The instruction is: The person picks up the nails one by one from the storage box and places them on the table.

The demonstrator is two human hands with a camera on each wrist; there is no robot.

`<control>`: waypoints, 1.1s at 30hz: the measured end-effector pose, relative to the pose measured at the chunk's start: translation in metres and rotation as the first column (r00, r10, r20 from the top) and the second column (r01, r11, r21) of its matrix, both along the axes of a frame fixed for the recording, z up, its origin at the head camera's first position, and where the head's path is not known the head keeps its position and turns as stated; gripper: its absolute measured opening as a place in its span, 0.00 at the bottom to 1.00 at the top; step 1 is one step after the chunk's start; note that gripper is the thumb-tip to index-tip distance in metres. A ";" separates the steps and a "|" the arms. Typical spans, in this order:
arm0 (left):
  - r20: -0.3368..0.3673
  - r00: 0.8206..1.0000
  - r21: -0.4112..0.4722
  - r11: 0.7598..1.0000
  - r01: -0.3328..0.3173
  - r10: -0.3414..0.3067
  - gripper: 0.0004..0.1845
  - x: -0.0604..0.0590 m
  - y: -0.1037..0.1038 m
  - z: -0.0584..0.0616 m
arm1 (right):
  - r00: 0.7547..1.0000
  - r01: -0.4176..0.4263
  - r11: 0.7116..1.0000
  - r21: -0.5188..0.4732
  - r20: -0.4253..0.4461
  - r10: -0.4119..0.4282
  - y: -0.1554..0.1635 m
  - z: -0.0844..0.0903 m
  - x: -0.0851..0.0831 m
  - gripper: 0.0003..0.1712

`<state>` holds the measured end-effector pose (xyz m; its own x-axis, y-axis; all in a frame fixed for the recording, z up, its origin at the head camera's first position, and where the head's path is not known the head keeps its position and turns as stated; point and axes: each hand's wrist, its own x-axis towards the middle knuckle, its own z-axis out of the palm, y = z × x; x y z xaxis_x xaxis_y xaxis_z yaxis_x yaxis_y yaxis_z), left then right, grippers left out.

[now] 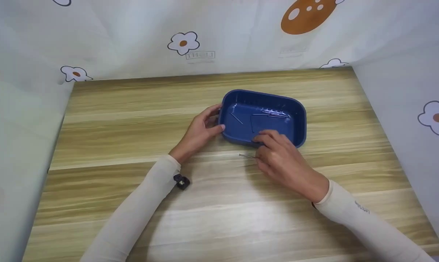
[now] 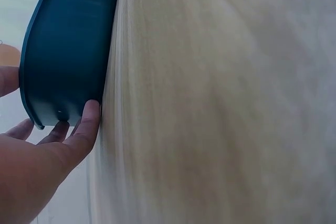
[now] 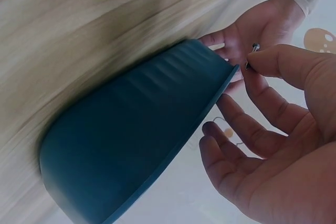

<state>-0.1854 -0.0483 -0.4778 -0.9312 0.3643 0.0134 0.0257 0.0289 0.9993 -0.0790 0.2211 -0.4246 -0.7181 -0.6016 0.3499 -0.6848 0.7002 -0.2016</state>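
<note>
A blue plastic tray point(image 1: 296, 109) sits mid-table with several thin metal pins point(image 1: 270, 115) lying inside. My left hand point(image 1: 206, 127) grips the tray's left end, thumb on the outer wall point(image 2: 89, 116) and fingers over the rim. At the tray's front rim, my right hand point(image 1: 268, 143) pinches a small metal pin point(image 3: 253, 51) between thumb and forefinger, just above the rim point(image 3: 220, 77). Another thin pin point(image 1: 246, 155) pokes out leftward beside the right hand's lower fingers, close to the wood; I cannot tell whether it is held.
The wooden table point(image 1: 132, 120) is enclosed by a white flower-print curtain point(image 1: 183, 43) at the back and both sides. A small black wrist camera point(image 1: 182, 181) hangs at my left sleeve. Bare wood lies left, right and in front of the tray.
</note>
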 end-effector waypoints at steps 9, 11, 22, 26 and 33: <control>-0.003 1.000 -0.009 1.000 -0.002 0.002 0.38 0.000 -0.001 0.000 | 0.999 -0.021 1.000 -0.010 -0.024 0.020 -0.008 0.000 0.009 0.04; -0.004 1.000 -0.014 1.000 -0.007 0.007 0.38 0.000 -0.001 0.001 | 1.000 -0.020 1.000 -0.002 -0.017 0.020 -0.009 -0.001 0.011 0.03; 0.007 1.000 -0.001 1.000 -0.003 0.003 0.37 0.000 0.000 0.000 | 0.999 -0.051 0.999 0.003 -0.007 0.051 -0.013 -0.008 0.019 0.04; -0.001 1.000 -0.002 1.000 -0.003 0.003 0.38 -0.001 0.000 -0.001 | 0.997 -0.072 0.997 0.003 -0.031 0.072 -0.015 -0.012 0.020 0.03; 0.005 1.000 0.004 1.000 0.002 -0.002 0.38 0.000 0.000 -0.001 | 0.995 -0.088 0.996 0.007 -0.035 0.088 -0.016 -0.018 0.020 0.03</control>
